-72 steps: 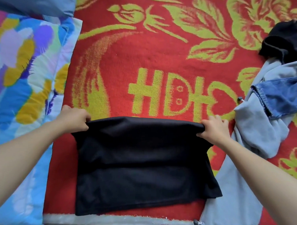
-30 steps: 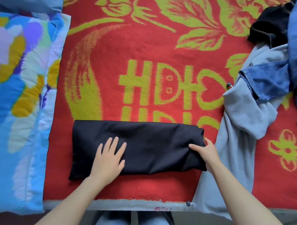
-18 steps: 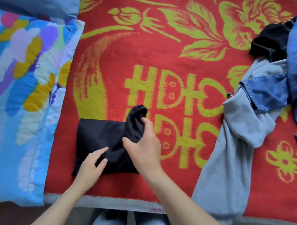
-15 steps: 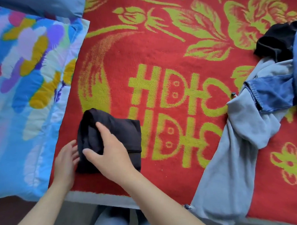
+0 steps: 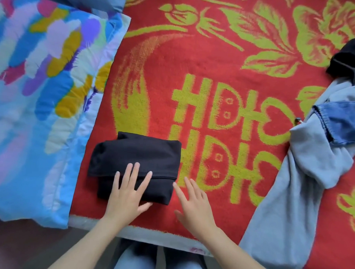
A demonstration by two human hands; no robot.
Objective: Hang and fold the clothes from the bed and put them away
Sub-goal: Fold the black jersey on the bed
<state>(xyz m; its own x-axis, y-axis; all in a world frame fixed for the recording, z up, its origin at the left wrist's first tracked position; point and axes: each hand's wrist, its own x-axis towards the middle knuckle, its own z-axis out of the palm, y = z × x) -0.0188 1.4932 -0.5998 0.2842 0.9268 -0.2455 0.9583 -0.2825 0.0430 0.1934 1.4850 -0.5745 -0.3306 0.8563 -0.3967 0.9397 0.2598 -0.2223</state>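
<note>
- The fingers (image 5: 136,173) of the left hand (image 5: 128,195) are straight and spread apart. They lie flat on the near half of the black bundle (image 5: 137,155) and hold nothing.
- The right hand (image 5: 194,203) is flat too, with its fingers apart. It is just beside the right side of the bundle. I cannot tell if it touches the red blanket (image 5: 195,64) under it.
- The bundle is folded small. It sits close to the near edge of the bed, toward the left side, just beside the bright quilt (image 5: 43,89).
- The top flap is wider than the layer under it and sticks out on the left. I think it could pop open when the flat hand lifts, because only that hand presses it down.
- If one hand grabs only the top layer, the rest could drop and unfold. Both hands under it would be safer.
- A push toward the person could slide the bundle off the near edge, since it is so close.
- The grey hoodie (image 5: 304,179) hangs over the near edge on the right side. It could slip to the floor if it gets bumped.
- The blue denim (image 5: 346,122) and the dark clothes (image 5: 350,58) lie on the hoodie's far end, at the bed's right edge. A pull on one could drag the others.
</note>
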